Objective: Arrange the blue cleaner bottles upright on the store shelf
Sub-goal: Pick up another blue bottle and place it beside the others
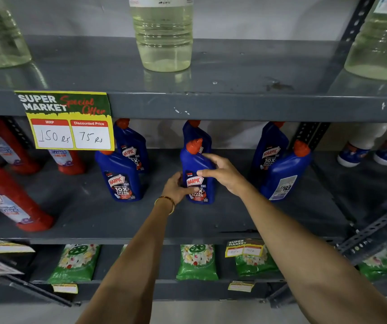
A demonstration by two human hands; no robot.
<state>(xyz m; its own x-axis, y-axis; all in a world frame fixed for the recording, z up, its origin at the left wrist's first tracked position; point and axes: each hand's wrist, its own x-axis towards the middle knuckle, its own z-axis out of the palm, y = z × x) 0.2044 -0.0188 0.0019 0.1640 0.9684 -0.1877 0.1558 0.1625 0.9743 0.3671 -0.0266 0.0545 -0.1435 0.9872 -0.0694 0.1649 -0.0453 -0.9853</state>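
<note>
Three big clear plastic bottles of pale yellow liquid [163, 36] stand on the top grey metal shelf [234, 73]. A yellow and green paper price sign [67, 120] hangs from its front edge, near the left. Tall red plastic bottles [12, 199] stand at the middle shelf's left end. Green plastic packets with flowers [197, 261] sit on the bottom shelf.

shelf tag and bottle labels, readable text only

yellow price tag [67, 120] on the upper shelf edge: "super market special offer", "mrp 150 rs", "discounted price 75 rs". blue bottle labels read "harpic", "10x total clean": held bottle [198, 176], left bottle [121, 177]. red bottle [67, 160] label: "cleaner". lower small tag [244, 247]: "super market", prices unreadable.
</note>
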